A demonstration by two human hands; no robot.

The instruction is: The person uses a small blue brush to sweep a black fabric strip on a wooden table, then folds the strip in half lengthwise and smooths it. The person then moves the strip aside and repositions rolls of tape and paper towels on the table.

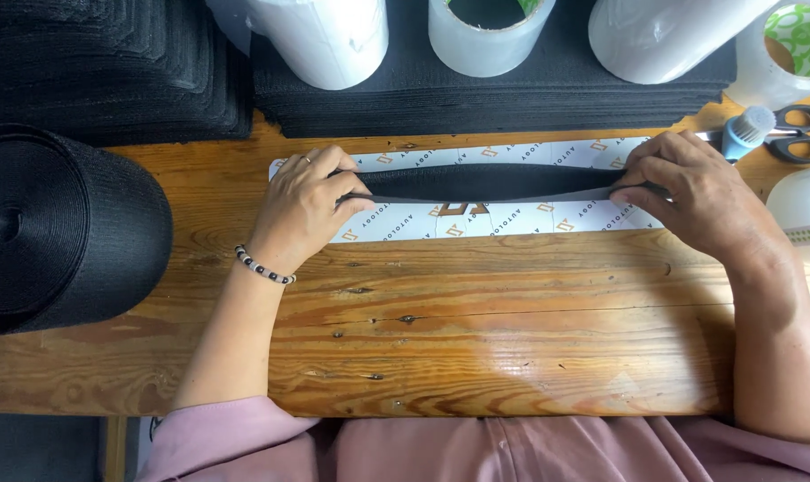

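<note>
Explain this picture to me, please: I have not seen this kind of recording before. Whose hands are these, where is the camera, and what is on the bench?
There is no machine here. The single picture comes from a camera worn on a person's head, looking down at that person's own two bare hands over a wooden bench. The left hand, with a bead bracelet on the wrist, and the right hand each pinch one end of a long black strip, held over a white printed sheet. To the left lies a big roll of black webbing. Behind are stacks of black sheets, rolls of clear tape, scissors and a small blue-and-white tool whose kind I cannot tell.
</note>
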